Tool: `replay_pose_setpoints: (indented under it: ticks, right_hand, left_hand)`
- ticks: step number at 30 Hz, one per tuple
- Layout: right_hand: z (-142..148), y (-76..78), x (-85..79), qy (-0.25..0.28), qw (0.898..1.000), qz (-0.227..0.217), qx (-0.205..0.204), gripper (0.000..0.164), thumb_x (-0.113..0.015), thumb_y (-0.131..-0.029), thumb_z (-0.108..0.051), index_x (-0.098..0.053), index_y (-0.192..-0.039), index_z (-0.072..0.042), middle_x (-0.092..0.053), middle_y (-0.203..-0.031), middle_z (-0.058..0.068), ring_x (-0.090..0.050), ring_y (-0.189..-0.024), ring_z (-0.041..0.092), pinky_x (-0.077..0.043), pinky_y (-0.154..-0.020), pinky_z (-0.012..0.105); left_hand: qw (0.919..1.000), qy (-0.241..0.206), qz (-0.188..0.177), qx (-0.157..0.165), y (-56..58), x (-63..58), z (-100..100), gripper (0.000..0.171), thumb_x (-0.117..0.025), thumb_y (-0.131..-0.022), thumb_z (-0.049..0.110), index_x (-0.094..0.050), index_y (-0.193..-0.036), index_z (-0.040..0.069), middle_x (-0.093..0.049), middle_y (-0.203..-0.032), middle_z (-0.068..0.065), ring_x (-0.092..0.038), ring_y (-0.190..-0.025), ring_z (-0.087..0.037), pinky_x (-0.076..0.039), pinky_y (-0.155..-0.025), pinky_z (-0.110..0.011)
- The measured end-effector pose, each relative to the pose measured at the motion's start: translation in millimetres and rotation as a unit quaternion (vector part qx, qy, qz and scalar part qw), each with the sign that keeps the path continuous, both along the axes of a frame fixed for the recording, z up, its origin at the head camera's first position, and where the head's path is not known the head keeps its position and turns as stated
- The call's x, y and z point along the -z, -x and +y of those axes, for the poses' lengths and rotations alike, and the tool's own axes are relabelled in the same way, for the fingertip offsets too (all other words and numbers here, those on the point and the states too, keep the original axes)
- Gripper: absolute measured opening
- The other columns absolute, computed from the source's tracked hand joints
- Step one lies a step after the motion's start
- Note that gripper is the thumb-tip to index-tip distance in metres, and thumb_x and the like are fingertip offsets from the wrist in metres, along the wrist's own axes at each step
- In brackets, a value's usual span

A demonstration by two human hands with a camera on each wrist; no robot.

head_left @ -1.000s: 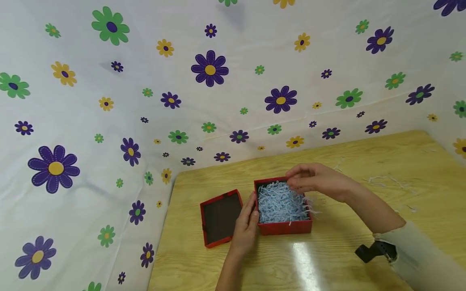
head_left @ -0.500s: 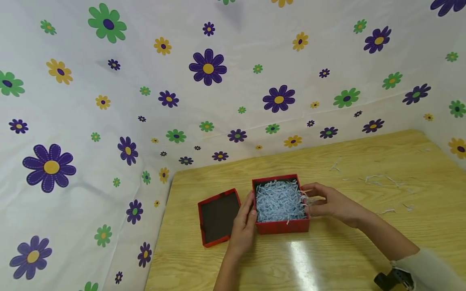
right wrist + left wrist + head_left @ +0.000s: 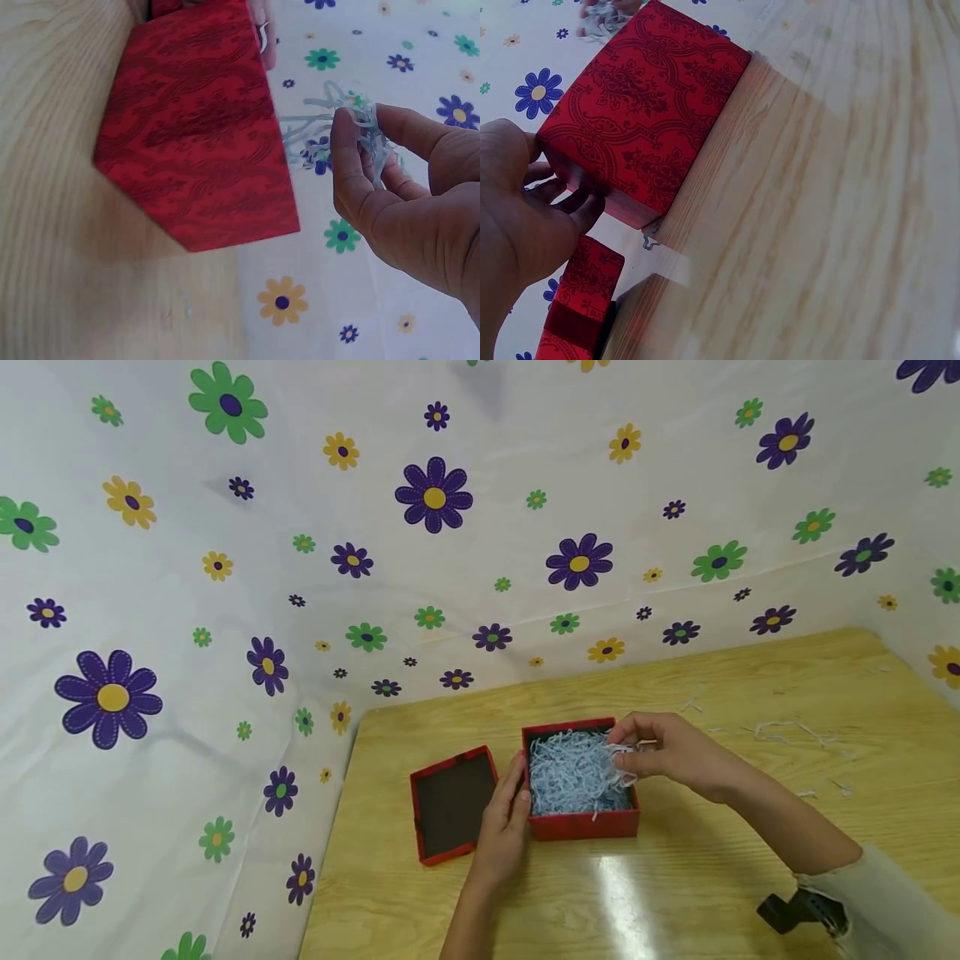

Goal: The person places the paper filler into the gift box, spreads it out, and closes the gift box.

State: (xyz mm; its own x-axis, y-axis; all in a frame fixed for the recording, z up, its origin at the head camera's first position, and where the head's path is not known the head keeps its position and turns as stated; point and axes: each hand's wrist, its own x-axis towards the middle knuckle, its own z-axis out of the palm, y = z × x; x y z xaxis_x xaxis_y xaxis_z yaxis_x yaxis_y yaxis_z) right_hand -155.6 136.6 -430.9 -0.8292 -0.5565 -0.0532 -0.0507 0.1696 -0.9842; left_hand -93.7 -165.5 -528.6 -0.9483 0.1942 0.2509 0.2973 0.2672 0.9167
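Observation:
In the head view, a red box (image 3: 585,826) stands on the table, filled with pale blue shredded paper (image 3: 573,768). My left hand (image 3: 501,831) rests along the box's left wall. The left wrist view shows its fingers (image 3: 585,210) touching the side of the patterned red box (image 3: 641,105). Over the right rim, my right hand (image 3: 667,752) pinches a few loose strands of shredded paper. In the right wrist view those paper strands (image 3: 367,127) stick out between the thumb and fingers of my right hand (image 3: 420,195), just beyond the box rim.
A red box lid (image 3: 453,806) with a dark inside lies open side up, left of the box. Stray paper strands (image 3: 795,727) are scattered on the wooden table (image 3: 750,685) at right. A flower-printed cloth (image 3: 495,535) hangs behind and to the left.
My right hand went from above the box's back right corner down beside the right wall, then up over the rim with paper strands pinched. My left hand stays against the box.

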Motion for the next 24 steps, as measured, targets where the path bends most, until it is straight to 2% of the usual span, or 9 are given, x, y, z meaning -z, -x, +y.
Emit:
replay_pose_setpoints:
  ticks: [4,6,9,13,17,20,24]
  right_hand:
    - [-12.6,4.0,-7.8,-0.03,0.999,0.038,-0.016,0.031,-0.074,-0.1,-0.014,-0.064,-0.124,0.004,-0.065,-0.119,0.022,-0.07,-0.095,0.026,-0.062,-0.085,0.037]
    - [-16.0,4.3,-9.1,-0.059,0.995,0.065,-0.036,0.028,-0.075,-0.099,-0.014,-0.067,-0.122,0.0,-0.068,-0.121,0.02,-0.069,-0.097,0.024,-0.061,-0.085,0.035]
    - [-15.5,3.3,-9.6,-0.093,0.99,0.081,-0.07,0.025,-0.075,-0.099,-0.013,-0.069,-0.12,0.0,-0.07,-0.118,0.017,-0.066,-0.099,0.024,-0.059,-0.081,0.032]
    - [-7.7,3.9,-13.7,-0.085,0.991,0.043,-0.091,0.029,-0.071,-0.102,-0.013,-0.067,-0.125,0.005,-0.069,-0.116,0.019,-0.067,-0.099,0.031,-0.062,-0.078,0.036]
    - [-0.6,10.3,-22.6,-0.059,0.995,0.006,-0.075,0.032,-0.067,-0.106,-0.017,-0.065,-0.128,0.006,-0.066,-0.121,0.026,-0.07,-0.107,0.04,-0.064,-0.085,0.045]
    - [-2.8,16.9,-23.2,-0.033,0.997,-0.023,-0.072,0.03,-0.063,-0.108,-0.018,-0.067,-0.126,0.006,-0.066,-0.122,0.028,-0.07,-0.111,0.044,-0.062,-0.091,0.048]
    - [-18.9,21.2,-13.6,-0.013,0.99,-0.074,-0.116,0.03,-0.057,-0.111,-0.018,-0.068,-0.122,0.008,-0.069,-0.114,0.028,-0.072,-0.106,0.043,-0.062,-0.09,0.046]
  left_hand:
    - [0.9999,-0.005,0.01,0.002,3.3,1.4,1.5,0.054,-0.043,-0.115,0.012,-0.03,-0.167,0.005,-0.03,-0.173,-0.01,-0.025,-0.16,-0.029,-0.02,-0.124,-0.019]
    - [0.9999,-0.01,0.009,0.004,4.6,2.2,2.6,0.054,-0.043,-0.115,0.011,-0.03,-0.167,0.004,-0.03,-0.172,-0.012,-0.025,-0.16,-0.031,-0.02,-0.124,-0.019]
    - [0.9999,-0.015,0.0,0.008,5.1,2.5,4.0,0.054,-0.043,-0.115,0.011,-0.03,-0.167,0.006,-0.029,-0.173,-0.012,-0.024,-0.16,-0.03,-0.02,-0.124,-0.019]
    - [0.9998,-0.015,-0.014,0.003,3.8,1.7,4.3,0.054,-0.043,-0.115,0.013,-0.031,-0.167,0.009,-0.029,-0.173,-0.007,-0.024,-0.16,-0.025,-0.021,-0.124,-0.019]
    - [0.9997,-0.015,-0.02,-0.002,2.7,0.5,3.4,0.054,-0.044,-0.115,0.014,-0.031,-0.168,0.01,-0.029,-0.173,-0.003,-0.024,-0.16,-0.022,-0.021,-0.124,-0.02]
    - [0.9997,-0.014,-0.019,-0.002,2.0,-0.9,2.5,0.054,-0.043,-0.115,0.014,-0.031,-0.168,0.009,-0.029,-0.173,-0.003,-0.024,-0.16,-0.021,-0.021,-0.124,-0.02]
    - [0.9996,-0.022,-0.016,-0.001,1.7,-1.3,2.5,0.054,-0.044,-0.115,0.012,-0.031,-0.167,0.01,-0.029,-0.173,-0.004,-0.024,-0.16,-0.023,-0.021,-0.124,-0.019]
